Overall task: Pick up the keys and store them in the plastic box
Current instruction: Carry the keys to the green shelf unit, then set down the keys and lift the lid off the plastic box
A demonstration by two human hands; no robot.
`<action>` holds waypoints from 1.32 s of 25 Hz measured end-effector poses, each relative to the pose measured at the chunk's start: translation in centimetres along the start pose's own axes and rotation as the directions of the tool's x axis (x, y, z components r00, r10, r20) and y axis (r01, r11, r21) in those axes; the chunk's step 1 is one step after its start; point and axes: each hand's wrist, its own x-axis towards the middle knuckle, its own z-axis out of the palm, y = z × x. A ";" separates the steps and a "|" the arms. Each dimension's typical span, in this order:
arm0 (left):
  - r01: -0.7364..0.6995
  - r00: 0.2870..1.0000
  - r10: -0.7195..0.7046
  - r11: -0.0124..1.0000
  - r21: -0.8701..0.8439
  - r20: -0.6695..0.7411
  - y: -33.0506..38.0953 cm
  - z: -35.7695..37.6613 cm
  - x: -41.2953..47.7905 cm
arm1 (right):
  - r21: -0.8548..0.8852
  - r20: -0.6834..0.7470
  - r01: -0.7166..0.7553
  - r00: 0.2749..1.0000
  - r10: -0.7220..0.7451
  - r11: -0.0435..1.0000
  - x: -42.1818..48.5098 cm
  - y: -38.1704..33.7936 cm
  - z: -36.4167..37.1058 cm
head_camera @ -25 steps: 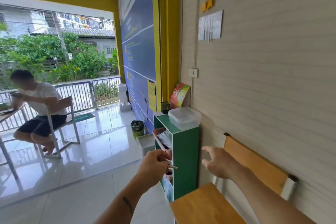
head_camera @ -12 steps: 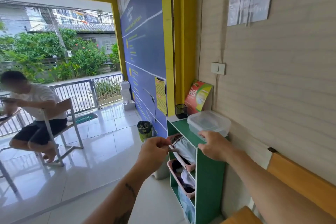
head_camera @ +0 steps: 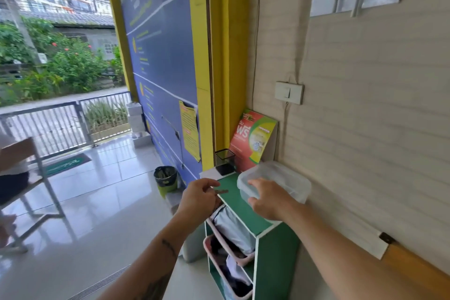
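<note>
Green shelf top (head_camera: 233,198) against porch wall. Left hand (head_camera: 198,198) pinching keys (head_camera: 221,191) near front edge; right hand (head_camera: 269,198), fingers spread, on lidded plastic box (head_camera: 289,178). Risks: keys dropping off edge, box sliding during one-handed lid removal.

Both forearms extend forward and upward from the lower edge of the view, bare; the left forearm carries dark tattoo marks on its inner side; the left hand (head_camera: 198,198) is curled, knuckles up, thumb and fingertips pinched together toward the right; the right hand (head_camera: 269,198) lies palm down, wrist straight, fingers spread and reaching forward; the two hands sit level, near each other, apart.
</note>
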 end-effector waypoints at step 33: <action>-0.262 0.847 -0.008 0.864 0.430 0.532 -13.6 11.1 33.1 | -0.190 -0.201 -0.443 0.891 0.407 0.876 19.2 4.0 10.3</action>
